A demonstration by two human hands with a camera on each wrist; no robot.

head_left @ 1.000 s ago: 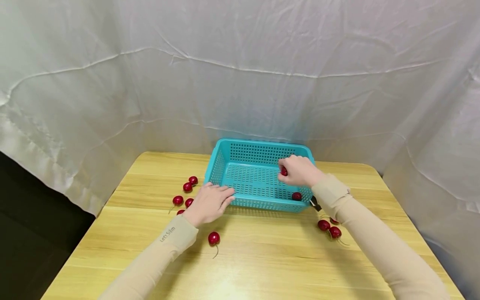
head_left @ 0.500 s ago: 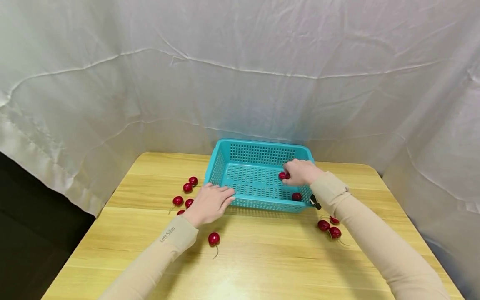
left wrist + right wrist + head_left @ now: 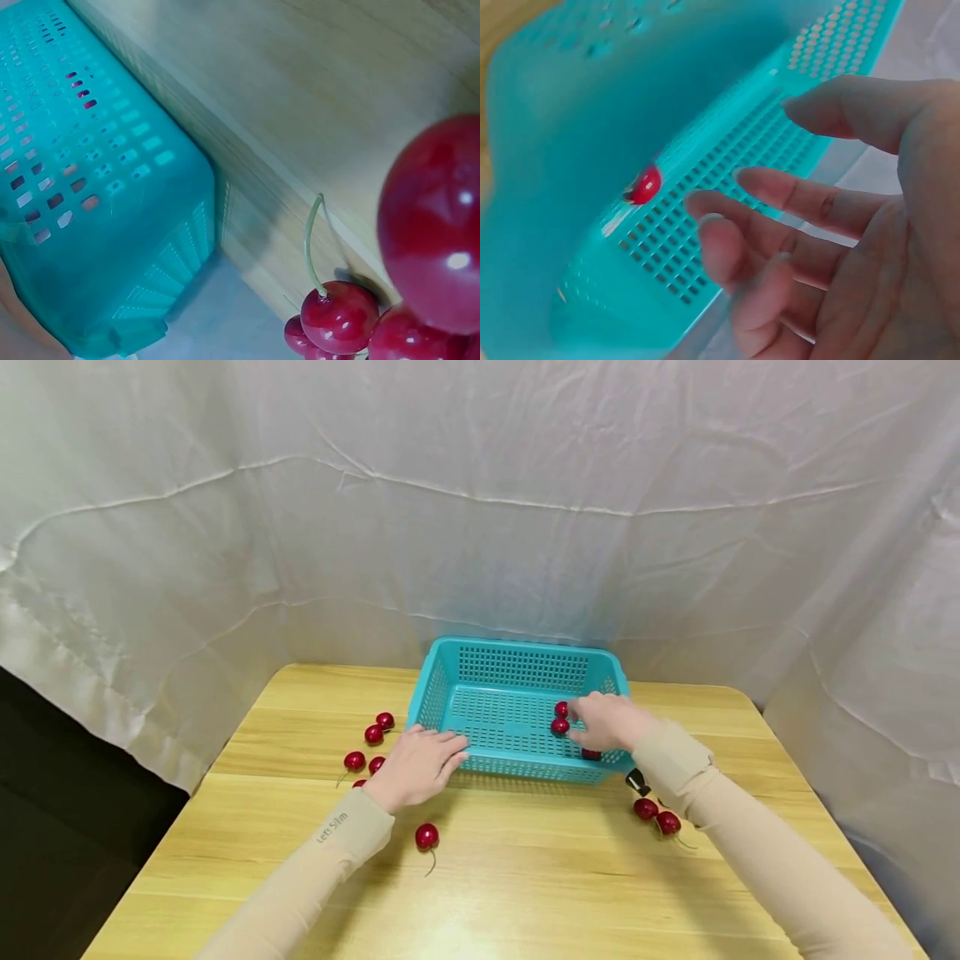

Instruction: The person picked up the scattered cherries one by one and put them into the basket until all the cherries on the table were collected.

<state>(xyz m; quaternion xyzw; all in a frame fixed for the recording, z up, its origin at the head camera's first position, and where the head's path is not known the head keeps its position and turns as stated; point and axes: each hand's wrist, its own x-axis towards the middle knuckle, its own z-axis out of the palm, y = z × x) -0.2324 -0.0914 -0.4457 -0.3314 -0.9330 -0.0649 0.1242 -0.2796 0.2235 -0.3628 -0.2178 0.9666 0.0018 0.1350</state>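
Note:
My left hand (image 3: 420, 766) grips the near left rim of a turquoise perforated basket (image 3: 517, 647), fingers over the edge; skin shows through the holes in the left wrist view. My right hand (image 3: 609, 722) is inside the basket's right side, fingers spread and holding nothing, as the right wrist view (image 3: 840, 247) shows. Just left of its fingertips lie two red cherries, one farther back (image 3: 562, 709) and one nearer (image 3: 559, 726). A third cherry (image 3: 591, 755) is partly hidden beneath the hand. One cherry (image 3: 646, 185) shows against the basket wall in the right wrist view.
Several stemmed cherries (image 3: 374, 734) lie on the wooden table (image 3: 525, 877) left of the basket, some partly behind the left hand. A single cherry (image 3: 427, 837) lies in front. More cherries (image 3: 667, 823) sit under the right forearm. Grey-white cloth (image 3: 480, 552) hangs behind.
My right hand has let go of the cherry it held, its fingers have spread, and it has moved slightly right and nearer. Two cherries now show beside it. The left hand has stayed put.

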